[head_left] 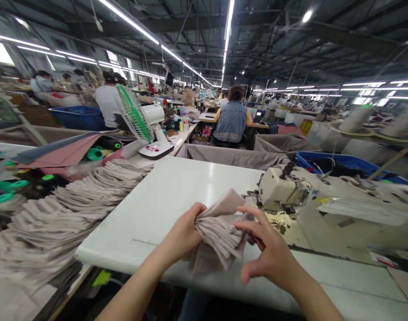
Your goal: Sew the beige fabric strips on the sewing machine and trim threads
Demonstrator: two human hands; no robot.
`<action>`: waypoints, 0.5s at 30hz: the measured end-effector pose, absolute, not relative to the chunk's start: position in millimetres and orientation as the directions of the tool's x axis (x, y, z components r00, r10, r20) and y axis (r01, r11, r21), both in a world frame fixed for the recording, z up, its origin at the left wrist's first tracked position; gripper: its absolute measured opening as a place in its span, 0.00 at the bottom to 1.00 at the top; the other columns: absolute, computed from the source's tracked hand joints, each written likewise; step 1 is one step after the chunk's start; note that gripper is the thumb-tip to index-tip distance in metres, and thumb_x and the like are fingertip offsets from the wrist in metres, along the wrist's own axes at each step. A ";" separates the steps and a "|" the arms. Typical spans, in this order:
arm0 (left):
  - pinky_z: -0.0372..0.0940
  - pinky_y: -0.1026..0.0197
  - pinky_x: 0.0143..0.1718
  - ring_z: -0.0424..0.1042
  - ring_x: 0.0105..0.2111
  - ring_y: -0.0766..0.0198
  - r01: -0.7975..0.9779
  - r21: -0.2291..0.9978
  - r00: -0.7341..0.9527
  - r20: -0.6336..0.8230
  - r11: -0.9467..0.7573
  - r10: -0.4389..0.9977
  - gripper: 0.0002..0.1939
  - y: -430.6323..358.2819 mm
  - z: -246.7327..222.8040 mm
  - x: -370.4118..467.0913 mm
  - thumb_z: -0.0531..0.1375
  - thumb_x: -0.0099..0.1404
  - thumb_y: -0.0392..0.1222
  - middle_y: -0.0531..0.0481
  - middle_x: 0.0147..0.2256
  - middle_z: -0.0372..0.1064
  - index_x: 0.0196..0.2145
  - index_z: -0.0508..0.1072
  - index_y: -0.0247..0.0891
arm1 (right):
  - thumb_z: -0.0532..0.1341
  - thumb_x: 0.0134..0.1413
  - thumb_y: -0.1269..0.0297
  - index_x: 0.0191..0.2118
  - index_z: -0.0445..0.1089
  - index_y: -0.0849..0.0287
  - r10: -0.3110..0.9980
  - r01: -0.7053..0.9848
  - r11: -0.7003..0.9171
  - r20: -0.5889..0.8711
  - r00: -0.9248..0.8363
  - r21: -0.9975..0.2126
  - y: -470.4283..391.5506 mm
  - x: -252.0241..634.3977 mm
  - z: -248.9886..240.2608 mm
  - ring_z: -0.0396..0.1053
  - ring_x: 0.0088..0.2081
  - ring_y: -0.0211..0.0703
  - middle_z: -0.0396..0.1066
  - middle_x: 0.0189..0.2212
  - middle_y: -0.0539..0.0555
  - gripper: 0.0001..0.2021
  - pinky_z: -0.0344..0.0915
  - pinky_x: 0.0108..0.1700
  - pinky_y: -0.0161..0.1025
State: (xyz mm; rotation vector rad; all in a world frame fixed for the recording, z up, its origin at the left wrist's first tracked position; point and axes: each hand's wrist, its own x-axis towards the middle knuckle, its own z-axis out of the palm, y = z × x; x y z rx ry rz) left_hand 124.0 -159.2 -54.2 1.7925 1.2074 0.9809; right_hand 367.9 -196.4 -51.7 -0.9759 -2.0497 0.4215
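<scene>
A bunch of beige fabric pieces [220, 232], folded in several layers, is gripped at its left end by my left hand [187, 229]. It hangs over the near edge of the white sewing table [150, 209]. At the bundle's right side is my right hand [270, 249], fingers spread and thumb apart; its fingertips are beside the layers, and I cannot tell whether they touch. The head of a cream sewing machine [280, 187] stands just beyond that hand.
A long row of stacked beige fabric pieces [63, 214] runs along the table's left side. A white fan [153, 129] stands at its far end. Thread spools [10, 196] lie far left. A blue bin [344, 162] is behind the machine. A person in a denim vest [232, 120] sits ahead.
</scene>
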 end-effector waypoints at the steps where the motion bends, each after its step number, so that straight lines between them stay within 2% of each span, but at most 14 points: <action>1: 0.64 0.63 0.34 0.71 0.33 0.61 0.333 0.909 0.271 0.164 -0.252 0.948 0.07 -150.3 -56.0 121.4 0.60 0.57 0.35 0.55 0.31 0.73 0.35 0.69 0.40 | 0.73 0.32 0.36 0.59 0.67 0.52 0.756 0.496 0.655 0.508 -0.414 -0.570 -191.9 366.9 -54.4 0.73 0.52 0.56 0.62 0.62 0.65 0.46 0.74 0.48 0.45; 3: 0.66 0.61 0.35 0.73 0.33 0.59 0.269 0.943 0.291 0.117 -0.198 0.950 0.09 -132.2 -61.8 116.7 0.63 0.54 0.36 0.53 0.31 0.74 0.34 0.70 0.38 | 0.75 0.36 0.42 0.67 0.57 0.51 0.742 0.538 0.669 0.496 -0.451 -0.513 -181.9 362.6 -62.0 0.69 0.58 0.60 0.61 0.64 0.63 0.52 0.72 0.53 0.49; 5: 0.68 0.57 0.39 0.75 0.35 0.56 0.273 0.948 0.320 0.069 -0.162 0.945 0.11 -117.1 -69.2 113.2 0.65 0.53 0.37 0.50 0.32 0.75 0.36 0.71 0.37 | 0.70 0.51 0.52 0.70 0.49 0.49 0.733 0.591 0.670 0.528 -0.429 -0.449 -171.3 356.7 -71.3 0.68 0.59 0.60 0.65 0.62 0.61 0.45 0.72 0.53 0.50; 7: 0.69 0.53 0.45 0.76 0.39 0.53 0.318 0.932 0.374 0.044 -0.173 0.927 0.16 -107.4 -76.5 111.2 0.67 0.54 0.39 0.46 0.37 0.76 0.41 0.73 0.35 | 0.62 0.59 0.60 0.69 0.52 0.47 0.731 0.608 0.657 0.573 -0.370 -0.446 -159.5 351.9 -81.5 0.73 0.55 0.57 0.69 0.59 0.58 0.34 0.75 0.48 0.47; 8: 0.69 0.52 0.46 0.76 0.41 0.52 0.341 0.923 0.374 0.042 -0.180 0.926 0.21 -104.1 -79.6 110.7 0.68 0.53 0.39 0.44 0.39 0.77 0.44 0.73 0.33 | 0.60 0.60 0.60 0.67 0.56 0.46 0.742 0.603 0.643 0.581 -0.336 -0.472 -152.7 350.3 -86.8 0.75 0.51 0.57 0.71 0.57 0.58 0.31 0.76 0.46 0.46; 10: 0.69 0.51 0.48 0.76 0.43 0.51 0.395 0.898 0.375 0.034 -0.193 0.926 0.36 -99.3 -83.6 109.9 0.72 0.49 0.40 0.42 0.43 0.76 0.55 0.69 0.32 | 0.61 0.57 0.56 0.61 0.65 0.47 0.829 0.615 0.535 0.499 -0.251 -0.579 -136.6 348.0 -96.4 0.80 0.37 0.53 0.78 0.46 0.55 0.26 0.77 0.36 0.42; 11: 0.68 0.50 0.51 0.74 0.46 0.50 0.427 0.878 0.379 0.044 -0.217 0.924 0.40 -97.5 -84.0 109.6 0.73 0.46 0.40 0.41 0.46 0.75 0.57 0.68 0.33 | 0.62 0.55 0.51 0.59 0.67 0.49 0.891 0.636 0.428 0.418 -0.176 -0.642 -128.0 346.8 -99.9 0.79 0.33 0.51 0.80 0.42 0.55 0.26 0.76 0.32 0.41; 12: 0.64 0.51 0.57 0.71 0.52 0.49 0.450 0.850 0.398 0.083 -0.273 0.914 0.38 -96.2 -82.9 109.0 0.74 0.44 0.39 0.40 0.51 0.72 0.54 0.71 0.34 | 0.63 0.52 0.45 0.56 0.70 0.52 0.923 0.639 0.342 0.375 -0.090 -0.689 -119.9 345.5 -101.9 0.79 0.31 0.51 0.80 0.40 0.55 0.28 0.75 0.29 0.42; 13: 0.61 0.51 0.60 0.68 0.55 0.47 0.474 0.806 0.445 0.127 -0.353 0.887 0.34 -95.8 -80.3 108.3 0.74 0.45 0.40 0.38 0.54 0.70 0.51 0.74 0.33 | 0.63 0.49 0.42 0.54 0.72 0.54 0.938 0.612 0.289 0.347 -0.026 -0.736 -112.9 344.2 -102.0 0.79 0.32 0.51 0.80 0.39 0.56 0.30 0.75 0.31 0.42; 15: 0.58 0.51 0.61 0.65 0.58 0.45 0.505 0.760 0.493 0.134 -0.409 0.859 0.29 -98.5 -71.2 105.9 0.74 0.47 0.44 0.37 0.55 0.68 0.47 0.75 0.33 | 0.63 0.44 0.38 0.51 0.74 0.57 0.949 0.538 0.237 0.311 0.048 -0.809 -103.7 342.2 -95.7 0.79 0.36 0.53 0.80 0.38 0.59 0.33 0.74 0.33 0.42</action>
